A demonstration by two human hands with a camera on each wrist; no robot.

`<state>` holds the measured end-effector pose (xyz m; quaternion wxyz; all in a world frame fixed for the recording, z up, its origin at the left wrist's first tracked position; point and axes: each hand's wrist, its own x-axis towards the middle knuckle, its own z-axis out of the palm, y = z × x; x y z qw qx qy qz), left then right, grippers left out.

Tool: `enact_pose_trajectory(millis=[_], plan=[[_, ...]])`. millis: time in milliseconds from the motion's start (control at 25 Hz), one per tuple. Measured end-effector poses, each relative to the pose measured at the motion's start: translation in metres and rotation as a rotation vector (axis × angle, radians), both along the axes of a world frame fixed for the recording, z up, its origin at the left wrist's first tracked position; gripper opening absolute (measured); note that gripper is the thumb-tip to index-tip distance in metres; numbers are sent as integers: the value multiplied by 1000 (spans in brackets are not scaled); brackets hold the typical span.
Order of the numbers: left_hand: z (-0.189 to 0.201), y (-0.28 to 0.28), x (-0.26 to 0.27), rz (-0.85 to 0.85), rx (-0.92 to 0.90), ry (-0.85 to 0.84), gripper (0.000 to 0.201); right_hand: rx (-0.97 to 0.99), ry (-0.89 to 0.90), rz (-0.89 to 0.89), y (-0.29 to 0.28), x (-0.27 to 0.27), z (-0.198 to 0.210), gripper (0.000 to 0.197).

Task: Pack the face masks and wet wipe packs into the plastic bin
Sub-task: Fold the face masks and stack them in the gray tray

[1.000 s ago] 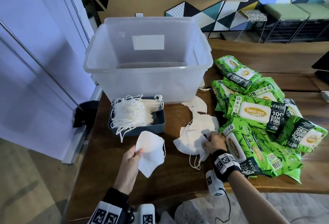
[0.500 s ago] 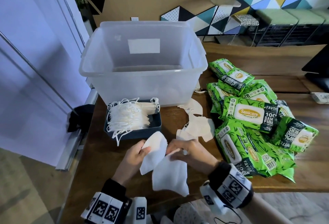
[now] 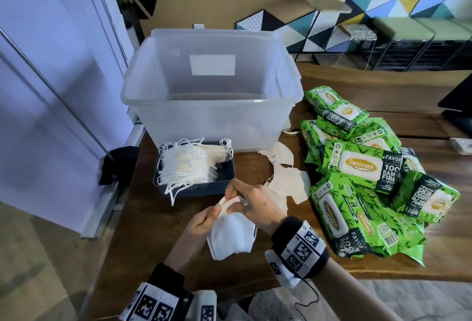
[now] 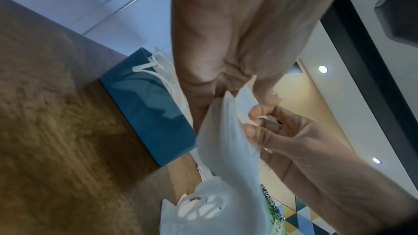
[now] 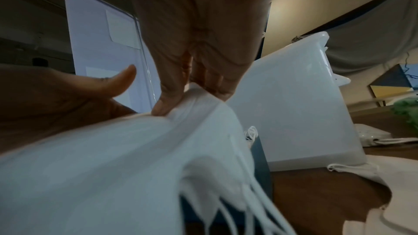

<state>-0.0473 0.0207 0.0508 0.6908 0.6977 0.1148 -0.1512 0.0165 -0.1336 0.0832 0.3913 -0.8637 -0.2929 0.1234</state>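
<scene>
Both hands pinch white masks (image 3: 231, 235) | above table (image 3: 143, 221) | bin (image 3: 209, 121) behind

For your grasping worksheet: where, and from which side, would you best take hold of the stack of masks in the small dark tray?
Probably pinch the folded bodies of the mask stack across its flat sides from above; the dark tray walls it in, and the ear loops spill loose over the left and near rim.
</scene>
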Motion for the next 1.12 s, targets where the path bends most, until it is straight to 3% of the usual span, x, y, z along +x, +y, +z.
enact_pose_trajectory(millis=[120, 240, 320, 400, 440, 520, 640, 800, 920, 1000, 1120], plan=[[-2, -3, -8, 2, 132, 30, 14, 28, 86, -17, 10, -2, -10, 22], [-12, 4, -14, -11, 267, -1, 22, 21, 174, -118, 11, 0, -30, 20], [-22, 19, -17, 53, 291, 22, 14, -39, 230, -415, -11, 7, -55, 21], [-32, 31, -21, 97, 272, 31, 37, -296, 342, -730, -44, 11, -81, 31], [-36, 37, -23, 132, 273, 22, 38, -436, 365, -775, -57, 9, -92, 39], [-34, 41, -27, 173, 230, 41, 25, -599, 213, -645, -67, 3, -109, 48], [-30, 41, -24, 190, 230, 43, 23, -629, -133, -284, -65, -8, -126, 40], [-26, 41, -14, 230, 149, 47, 23, -773, -233, -123, -75, -9, -130, 44], [-19, 38, -8, 251, 112, 54, 39, -829, -318, 3, -75, 3, -119, 45], [-14, 36, -4, 226, 114, 42, 35, -752, -257, 7, -78, 18, -107, 36], [8, 27, 0, 193, 112, -15, 10, -493, -329, -161, -87, 33, -83, 26]])
